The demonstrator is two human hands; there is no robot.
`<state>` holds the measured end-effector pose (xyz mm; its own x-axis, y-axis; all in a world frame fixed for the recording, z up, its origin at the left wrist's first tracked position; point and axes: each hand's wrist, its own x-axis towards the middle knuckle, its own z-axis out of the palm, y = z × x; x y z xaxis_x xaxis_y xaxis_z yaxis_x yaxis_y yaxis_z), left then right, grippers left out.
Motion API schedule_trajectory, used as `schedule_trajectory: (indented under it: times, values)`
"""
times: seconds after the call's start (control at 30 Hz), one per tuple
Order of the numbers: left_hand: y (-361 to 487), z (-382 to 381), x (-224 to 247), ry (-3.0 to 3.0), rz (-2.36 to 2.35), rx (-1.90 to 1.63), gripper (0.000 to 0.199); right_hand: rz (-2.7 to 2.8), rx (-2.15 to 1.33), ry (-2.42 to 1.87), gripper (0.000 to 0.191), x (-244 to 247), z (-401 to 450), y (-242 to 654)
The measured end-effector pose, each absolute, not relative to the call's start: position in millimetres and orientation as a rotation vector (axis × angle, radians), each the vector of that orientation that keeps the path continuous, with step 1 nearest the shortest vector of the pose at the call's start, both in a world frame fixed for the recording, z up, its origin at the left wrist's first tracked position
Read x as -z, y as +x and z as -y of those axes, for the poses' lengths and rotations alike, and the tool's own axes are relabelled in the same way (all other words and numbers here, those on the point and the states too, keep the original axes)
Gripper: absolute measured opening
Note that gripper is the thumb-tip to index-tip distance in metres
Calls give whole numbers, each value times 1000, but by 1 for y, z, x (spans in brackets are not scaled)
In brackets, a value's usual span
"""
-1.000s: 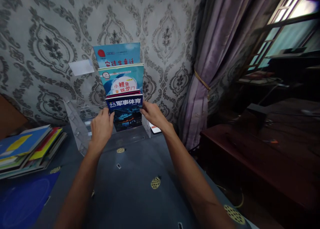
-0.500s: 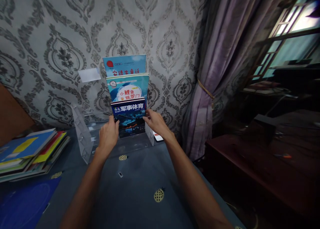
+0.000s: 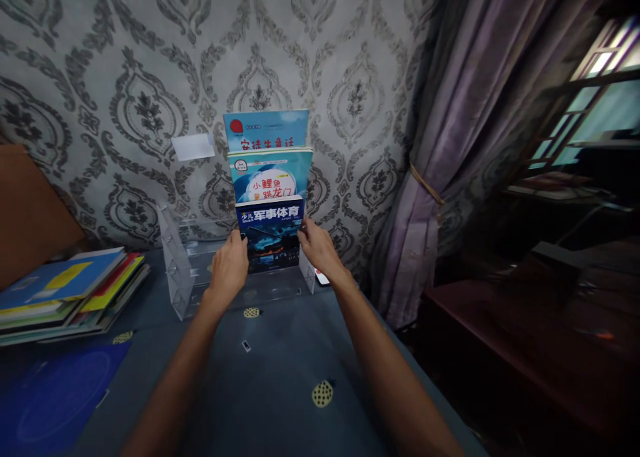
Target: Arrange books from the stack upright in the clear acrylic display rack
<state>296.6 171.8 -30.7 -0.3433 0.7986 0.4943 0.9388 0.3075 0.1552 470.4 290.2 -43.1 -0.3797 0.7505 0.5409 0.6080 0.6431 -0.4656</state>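
Note:
A dark blue book (image 3: 273,234) with white Chinese lettering stands upright at the front of a clear acrylic rack (image 3: 175,260). My left hand (image 3: 230,264) grips its left edge with fingers closed. On the opposite edge, my right hand (image 3: 317,244) holds it between thumb and fingers. Behind it rises a teal book (image 3: 273,174) with a white oval and red lettering. Farthest back and highest is a light blue book (image 3: 267,129) with a red mark at its corner. The lower parts of both rear books are hidden.
At left lies a stack of books (image 3: 65,290) beside a brown board (image 3: 35,217). A blue mat (image 3: 65,390) is in the near left corner. Patterned wallpaper backs the table (image 3: 270,397); a tied purple curtain (image 3: 415,244) and dark red furniture (image 3: 520,350) are to the right.
The view has shifted left, so everything appears farther right. Both hands still hold the dark blue book, which now looks settled squarely in the front of the rack.

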Motion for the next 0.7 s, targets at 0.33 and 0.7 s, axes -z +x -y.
schedule_trajectory:
  times: [0.33, 0.7]
  values:
    - [299, -175, 34, -1541, 2269, 654, 21, 2082, -183, -1121, 32, 42, -286, 466]
    - [302, -179, 37, -1585, 2214, 819, 23, 2066, -182, -1107, 32, 42, -290, 470]
